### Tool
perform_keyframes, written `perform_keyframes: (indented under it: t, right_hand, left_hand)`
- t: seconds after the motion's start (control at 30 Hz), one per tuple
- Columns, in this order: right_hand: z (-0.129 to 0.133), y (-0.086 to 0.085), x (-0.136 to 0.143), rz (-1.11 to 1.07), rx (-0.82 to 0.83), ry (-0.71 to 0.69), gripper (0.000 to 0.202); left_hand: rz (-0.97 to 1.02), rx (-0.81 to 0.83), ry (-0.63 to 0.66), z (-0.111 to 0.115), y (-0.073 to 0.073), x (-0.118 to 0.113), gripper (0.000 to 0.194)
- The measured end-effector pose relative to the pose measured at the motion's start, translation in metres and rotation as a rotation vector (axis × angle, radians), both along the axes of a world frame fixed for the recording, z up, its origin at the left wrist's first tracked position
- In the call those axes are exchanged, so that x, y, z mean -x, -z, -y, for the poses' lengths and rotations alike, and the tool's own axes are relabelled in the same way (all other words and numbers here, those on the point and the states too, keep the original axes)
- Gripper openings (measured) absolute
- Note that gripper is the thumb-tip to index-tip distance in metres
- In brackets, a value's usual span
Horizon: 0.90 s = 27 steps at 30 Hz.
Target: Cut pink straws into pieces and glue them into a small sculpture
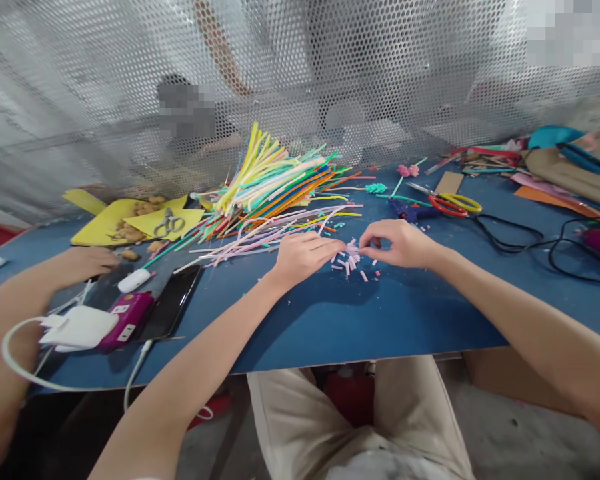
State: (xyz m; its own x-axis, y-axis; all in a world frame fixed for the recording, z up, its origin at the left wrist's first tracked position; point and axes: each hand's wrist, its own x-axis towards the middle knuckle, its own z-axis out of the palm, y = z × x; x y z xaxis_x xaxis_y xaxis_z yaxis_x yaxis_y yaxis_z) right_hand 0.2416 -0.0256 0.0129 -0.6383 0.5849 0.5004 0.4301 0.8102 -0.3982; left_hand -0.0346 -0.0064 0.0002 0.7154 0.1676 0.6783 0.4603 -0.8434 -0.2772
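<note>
Short cut pieces of lilac pipe cleaner lie in a small heap on the blue table. My left hand reaches the heap's left side, its fingers stretched out and side by side, fingertips at the pieces; its thumb is mostly hidden. From the right, my right hand bends thumb and forefinger into a pinch at the heap's edge. Whatever lies between those fingertips is too small to make out. Just behind the hands lie long lilac pipe cleaners, beside a large bundle of many-coloured pipe cleaners.
Red-and-yellow scissors, a blue glue gun and black cables lie to the right. On the left are a phone, a purple power strip, a white charger and another person's hand. Perforated metal stands behind.
</note>
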Motion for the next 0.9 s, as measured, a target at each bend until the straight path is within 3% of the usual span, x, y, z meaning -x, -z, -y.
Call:
perform_keyframes:
  t: [0.2,0.43,0.57,0.7,0.9]
  right_hand:
    - [0.0,-0.001,0.001,0.032,0.033,0.056,0.015]
    - [-0.003,0.001,-0.004,-0.091,0.006,0.304,0.017]
    - [0.0,0.0,-0.003,-0.153,0.016,0.226,0.007]
    - [0.005,-0.001,0.003,-0.097,0.043,0.137,0.03]
    - [0.008,-0.001,0.004,-0.033,0.088,0.135,0.038]
  left_hand:
    - [-0.015,0.035,-0.027,-0.003,0.001,-0.002,0.015]
    - [0.016,0.1,-0.003,-0.001,-0.001,0.001,0.017]
    - [0.018,0.089,0.068,0.0,-0.002,-0.001,0.015]
    - [0.052,0.108,0.108,0.0,0.0,-0.005,0.015]
    - [0.092,0.213,0.074,-0.001,0.003,-0.007,0.013]
